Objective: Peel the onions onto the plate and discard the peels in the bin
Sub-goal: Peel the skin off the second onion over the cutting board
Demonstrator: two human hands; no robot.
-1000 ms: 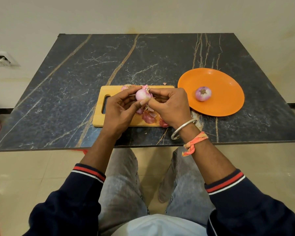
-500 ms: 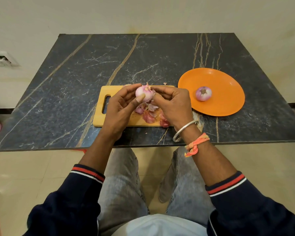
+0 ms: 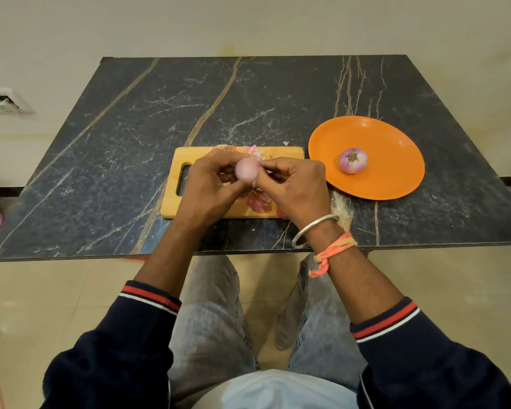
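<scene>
Turned onion (image 3: 246,173) shows smooth side over marble table (image 3: 130,137).

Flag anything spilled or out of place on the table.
Minor only: loose onion peels litter the cutting board, and one scrap lies on the table just beyond it.

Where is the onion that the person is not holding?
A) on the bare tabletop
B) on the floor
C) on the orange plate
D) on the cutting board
C: the loose onion sits on the orange plate, right of the cutting board; the left hand and right hand grip the second onion above the board.
</scene>
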